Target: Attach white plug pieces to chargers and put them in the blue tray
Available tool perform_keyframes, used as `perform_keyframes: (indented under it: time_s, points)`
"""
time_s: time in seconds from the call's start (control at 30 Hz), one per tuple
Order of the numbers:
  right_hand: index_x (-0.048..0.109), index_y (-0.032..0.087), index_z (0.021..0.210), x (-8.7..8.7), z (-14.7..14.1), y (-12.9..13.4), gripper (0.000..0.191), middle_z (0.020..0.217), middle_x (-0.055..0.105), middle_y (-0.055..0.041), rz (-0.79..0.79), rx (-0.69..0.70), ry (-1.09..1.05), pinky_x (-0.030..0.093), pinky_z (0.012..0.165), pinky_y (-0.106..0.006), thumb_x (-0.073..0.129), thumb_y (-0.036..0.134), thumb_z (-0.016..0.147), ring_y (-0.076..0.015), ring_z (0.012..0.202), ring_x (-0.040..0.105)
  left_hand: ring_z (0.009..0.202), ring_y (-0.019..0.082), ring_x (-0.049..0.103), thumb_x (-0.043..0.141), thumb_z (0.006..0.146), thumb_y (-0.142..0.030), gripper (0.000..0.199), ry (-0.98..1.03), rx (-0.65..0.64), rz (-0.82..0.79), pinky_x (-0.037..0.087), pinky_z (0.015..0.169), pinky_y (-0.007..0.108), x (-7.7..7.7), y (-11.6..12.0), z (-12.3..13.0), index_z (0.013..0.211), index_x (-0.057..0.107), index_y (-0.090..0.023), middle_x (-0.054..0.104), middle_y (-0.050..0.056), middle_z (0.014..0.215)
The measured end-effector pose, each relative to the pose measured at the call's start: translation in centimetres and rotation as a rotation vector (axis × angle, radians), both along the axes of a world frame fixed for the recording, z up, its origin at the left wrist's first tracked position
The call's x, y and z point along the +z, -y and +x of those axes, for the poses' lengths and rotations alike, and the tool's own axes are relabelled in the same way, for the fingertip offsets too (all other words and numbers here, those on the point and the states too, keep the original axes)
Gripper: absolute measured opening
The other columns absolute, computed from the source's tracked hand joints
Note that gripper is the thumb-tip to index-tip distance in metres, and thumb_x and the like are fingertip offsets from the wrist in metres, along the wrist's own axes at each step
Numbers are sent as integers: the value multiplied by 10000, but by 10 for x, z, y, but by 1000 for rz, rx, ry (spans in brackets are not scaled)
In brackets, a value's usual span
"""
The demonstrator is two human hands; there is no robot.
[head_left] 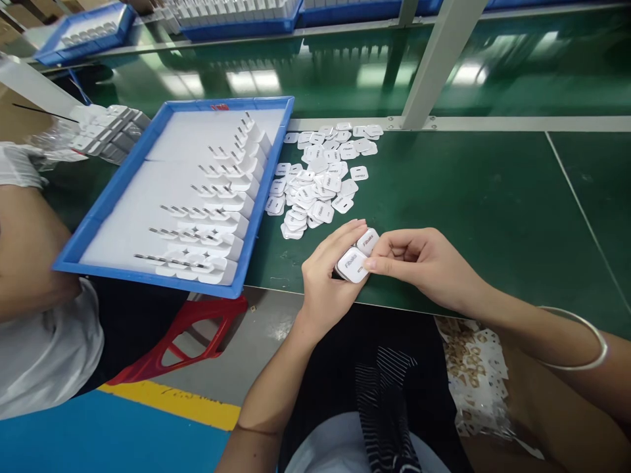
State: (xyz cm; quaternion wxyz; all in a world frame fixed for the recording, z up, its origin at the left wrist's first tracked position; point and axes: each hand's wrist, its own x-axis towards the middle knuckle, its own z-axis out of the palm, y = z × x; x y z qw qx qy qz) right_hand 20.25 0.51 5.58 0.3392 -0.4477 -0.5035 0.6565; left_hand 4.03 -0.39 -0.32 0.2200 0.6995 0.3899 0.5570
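Note:
My left hand (321, 279) is wrapped round two white charger bodies, side by side at the green bench's front edge. Their ends face up, each with a white printed cover; the nearer charger cover (351, 263) has a small slot, and the farther charger cover (367, 240) sits just beyond it. With thumb and forefinger closed, my right hand (434, 266) pinches at the right edge of the nearer cover. Past my hands lies a loose pile of white printed covers (323, 184). The chargers' sides are mostly hidden by my left fingers.
A blue tray (241, 276) at left holds rows of white plug chargers (217, 240), pins up. A co-worker's arm (34, 243) is beyond it, near stacked chargers (108, 131). A metal post (438, 66) rises behind. Below are a red stool (182, 341) and a bag of small parts (476, 374).

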Motion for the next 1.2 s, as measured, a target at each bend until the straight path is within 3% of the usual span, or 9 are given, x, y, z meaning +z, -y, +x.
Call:
perform_keyframes:
  time_s: [0.43,0.97,1.2]
  points:
    - [570,153,582,-3,0,0,362,579,481,38,33,5,68,328,530,-222,851,324,733,-79,560,395,1180,238,683,717,867,-190,331,-40,0,-15,592,1008,406,1,2,1,1196,684,-203,717,91,1253]
    - [525,178,596,-9,-3,4,408,576,459,36,144,-2,119,296,518,-253,779,422,802,-96,556,370,1175,235,684,727,855,-193,332,-37,29,-20,589,1007,404,0,2,1,1186,689,-205,721,86,1246]
    - [442,194,583,-12,-4,10,419,530,361,55,386,-55,391,248,491,-276,704,338,876,-90,513,302,1178,234,681,755,829,-190,362,46,3,-75,582,1013,385,1,0,0,1185,705,-226,723,73,1247]
